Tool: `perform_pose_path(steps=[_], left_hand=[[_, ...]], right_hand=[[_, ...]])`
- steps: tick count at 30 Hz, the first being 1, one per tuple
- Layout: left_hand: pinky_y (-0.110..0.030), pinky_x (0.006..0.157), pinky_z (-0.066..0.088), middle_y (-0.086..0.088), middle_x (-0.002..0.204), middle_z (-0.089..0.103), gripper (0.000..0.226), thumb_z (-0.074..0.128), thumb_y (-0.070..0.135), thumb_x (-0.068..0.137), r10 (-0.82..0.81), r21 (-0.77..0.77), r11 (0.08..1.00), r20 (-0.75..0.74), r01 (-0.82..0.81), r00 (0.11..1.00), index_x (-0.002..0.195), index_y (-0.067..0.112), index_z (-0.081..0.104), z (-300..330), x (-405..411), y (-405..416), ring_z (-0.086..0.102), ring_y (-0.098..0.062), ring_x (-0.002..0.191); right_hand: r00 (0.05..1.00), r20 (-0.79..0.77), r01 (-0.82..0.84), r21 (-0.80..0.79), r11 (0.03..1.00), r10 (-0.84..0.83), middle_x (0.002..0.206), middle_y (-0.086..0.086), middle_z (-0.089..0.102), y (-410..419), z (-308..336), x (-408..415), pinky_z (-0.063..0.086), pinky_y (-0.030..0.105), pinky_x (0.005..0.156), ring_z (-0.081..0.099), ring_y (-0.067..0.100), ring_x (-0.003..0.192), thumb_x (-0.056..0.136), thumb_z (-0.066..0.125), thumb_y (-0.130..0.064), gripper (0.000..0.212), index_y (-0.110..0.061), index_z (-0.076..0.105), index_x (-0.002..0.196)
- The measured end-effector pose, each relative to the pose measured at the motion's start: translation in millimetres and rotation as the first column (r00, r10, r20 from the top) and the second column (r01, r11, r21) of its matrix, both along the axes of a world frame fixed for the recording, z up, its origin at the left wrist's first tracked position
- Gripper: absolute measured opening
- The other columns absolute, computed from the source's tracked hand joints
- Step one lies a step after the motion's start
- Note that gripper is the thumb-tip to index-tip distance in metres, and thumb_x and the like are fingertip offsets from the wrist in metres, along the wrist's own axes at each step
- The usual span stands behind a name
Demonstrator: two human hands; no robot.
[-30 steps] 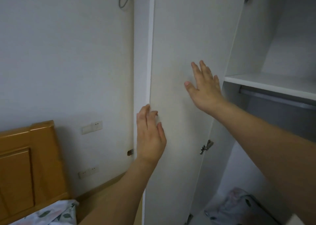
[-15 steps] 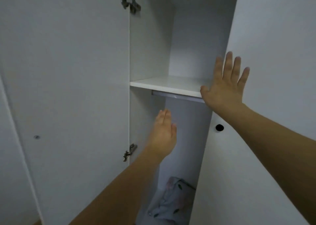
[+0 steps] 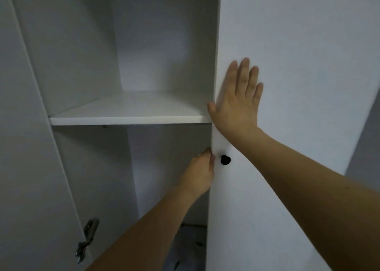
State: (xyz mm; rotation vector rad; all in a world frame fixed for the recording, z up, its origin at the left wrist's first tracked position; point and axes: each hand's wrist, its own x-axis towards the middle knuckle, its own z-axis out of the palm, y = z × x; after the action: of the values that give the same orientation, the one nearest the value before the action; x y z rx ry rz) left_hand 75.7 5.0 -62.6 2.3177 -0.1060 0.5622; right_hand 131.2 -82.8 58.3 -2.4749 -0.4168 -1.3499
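Note:
A white wardrobe stands open in front of me. Its right door [image 3: 298,65] is white with a black knob [image 3: 225,159]. My right hand [image 3: 238,102] lies flat on the front of that door near its left edge, fingers straight and pointing up. My left hand [image 3: 200,172] grips the door's left edge just left of the knob, fingers hooked behind the edge and hidden, thumb on the front. The left door [image 3: 24,167] stands swung open at the left.
Inside, a white shelf [image 3: 127,118] spans the compartment at hand height. A metal hinge [image 3: 87,237] sits on the left door low down. Patterned fabric [image 3: 189,248] lies at the wardrobe bottom, partly hidden by my left arm.
The view has swung right from the left door to the right one. My left hand moved right and took hold of the right door's edge. My right hand stays flat on that door.

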Motion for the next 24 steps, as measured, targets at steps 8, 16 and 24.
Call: perform_pose_path(steps=[8, 16, 24], left_hand=[[-0.029, 0.058, 0.040, -0.009, 0.077, 0.061, 0.034, 0.034, 0.031, 0.104, -0.010, 0.053, 0.999, -0.015, 0.011, 1.000, 0.080, 0.012, 0.048, -1, -8, 5, 0.056, -0.021, 0.066], [-0.037, 0.066, 0.051, -0.010, 0.076, 0.065, 0.034, 0.043, 0.034, 0.100, -0.163, 0.061, 0.984, -0.034, 0.165, 0.986, 0.074, 0.014, 0.052, 2, -80, -30, 0.063, -0.024, 0.068], [-0.027, 0.061, 0.051, 0.000, 0.066, 0.068, 0.034, 0.058, 0.042, 0.091, -0.460, 0.073, 0.881, -0.093, 0.467, 0.883, 0.066, 0.019, 0.063, 11, -112, -78, 0.068, -0.012, 0.065]], right_hand=[[0.991, 0.122, 0.085, -0.238, 0.968, -0.057, 0.161, 0.009, -0.009, -9, 1, -27, -0.002, 0.046, 0.118, -0.005, 0.029, 0.149, 0.093, 0.049, -0.039, 0.087, -0.012, -0.008, 0.151], [0.928, 0.371, 0.212, -0.455, 0.865, -0.032, 0.162, 0.008, 0.001, -52, 14, -109, -0.003, 0.044, 0.118, 0.003, 0.025, 0.149, 0.080, 0.050, -0.006, 0.083, -0.006, 0.009, 0.152], [0.783, 0.532, 0.590, -0.469, 0.657, -0.323, 0.161, 0.011, -0.006, -97, 69, -171, -0.006, 0.045, 0.118, -0.001, 0.024, 0.149, 0.087, 0.041, -0.012, 0.067, 0.001, 0.020, 0.149]])
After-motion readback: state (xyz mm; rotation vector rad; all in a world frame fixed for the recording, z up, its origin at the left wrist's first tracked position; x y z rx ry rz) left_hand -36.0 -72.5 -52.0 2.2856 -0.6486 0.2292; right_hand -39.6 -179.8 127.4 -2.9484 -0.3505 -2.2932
